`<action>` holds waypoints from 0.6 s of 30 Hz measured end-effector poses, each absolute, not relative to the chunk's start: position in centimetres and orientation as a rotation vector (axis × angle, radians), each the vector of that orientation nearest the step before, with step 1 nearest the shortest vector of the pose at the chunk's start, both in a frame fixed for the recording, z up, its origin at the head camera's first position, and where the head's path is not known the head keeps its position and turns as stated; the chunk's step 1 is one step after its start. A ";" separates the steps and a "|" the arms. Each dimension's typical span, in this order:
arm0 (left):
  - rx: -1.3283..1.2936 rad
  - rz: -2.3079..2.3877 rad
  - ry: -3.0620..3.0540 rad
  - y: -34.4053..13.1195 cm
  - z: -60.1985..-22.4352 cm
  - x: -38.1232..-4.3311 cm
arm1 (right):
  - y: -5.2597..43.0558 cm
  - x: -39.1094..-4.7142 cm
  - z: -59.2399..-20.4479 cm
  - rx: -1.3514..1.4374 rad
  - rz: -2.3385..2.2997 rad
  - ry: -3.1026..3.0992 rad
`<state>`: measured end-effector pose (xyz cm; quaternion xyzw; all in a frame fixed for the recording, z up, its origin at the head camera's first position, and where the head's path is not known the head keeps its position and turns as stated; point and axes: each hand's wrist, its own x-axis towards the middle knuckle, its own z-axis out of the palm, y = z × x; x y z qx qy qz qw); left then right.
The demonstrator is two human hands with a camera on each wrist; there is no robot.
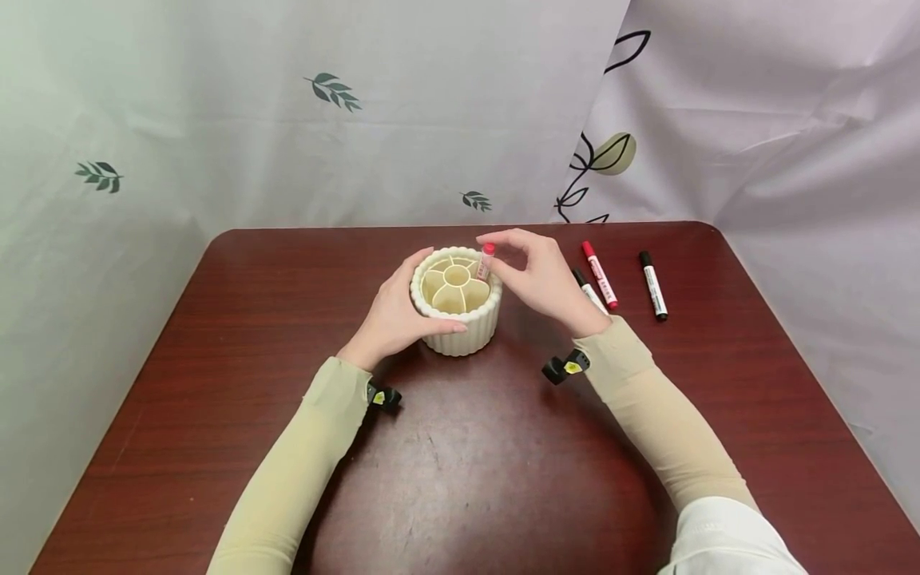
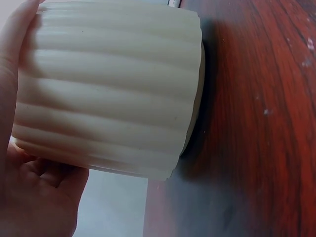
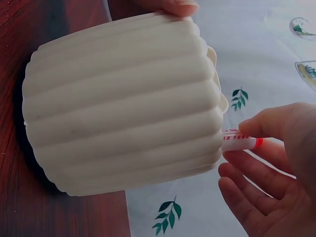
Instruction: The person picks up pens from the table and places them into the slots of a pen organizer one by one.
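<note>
A cream, ribbed pen holder (image 1: pixel 460 339) stands upright on the table, with petal-shaped compartments around a round middle one. My left hand (image 1: pixel 395 307) grips it from the left, thumb across the front near the rim and fingers round the far side. At the holder's right side, my right hand (image 1: pixel 542 275) pinches a white marker with red ends (image 1: pixel 485 263) between thumb and fingers. The marker stands nearly upright, its lower part hidden inside a right-hand compartment. In the right wrist view, the marker's upper part (image 3: pixel 239 143) sticks out past the scalloped rim.
Right of the holder, a red-capped marker (image 1: pixel 600 275) and a black-capped marker (image 1: pixel 652 286) lie on the dark red table (image 1: pixel 446 455). Another black-capped marker (image 1: pixel 591 291) is partly hidden behind the right wrist. A pale leaf-print cloth (image 1: pixel 431 120) hangs behind the table.
</note>
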<state>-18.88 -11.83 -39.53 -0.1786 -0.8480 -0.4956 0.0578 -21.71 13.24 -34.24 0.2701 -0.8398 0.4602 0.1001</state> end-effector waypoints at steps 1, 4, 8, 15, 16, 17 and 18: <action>-0.542 -1.497 -2.573 -11.8 -39.5 -18.9 | 13.3 -21.7 -34.2 0.793 1.341 -2.479; -0.536 -1.468 -2.587 -11.9 -39.4 -18.8 | 13.6 -21.4 -34.1 0.755 1.327 -2.483; -0.511 -1.382 -2.625 -12.1 -39.5 -18.5 | 14.9 -20.9 -34.1 0.675 1.389 -2.498; -0.490 -1.188 -2.695 -12.5 -38.7 -17.0 | 18.9 -20.1 -34.1 0.540 1.371 -2.492; -0.494 -1.161 -2.695 -12.6 -38.5 -16.9 | 19.5 -20.0 -34.2 0.504 1.359 -2.502; -0.494 -1.132 -2.697 -12.6 -38.4 -16.7 | 20.1 -19.9 -34.3 0.471 1.352 -2.511; -0.488 -1.109 -2.698 -12.6 -38.3 -16.5 | 20.7 -19.7 -34.4 0.442 1.332 -2.520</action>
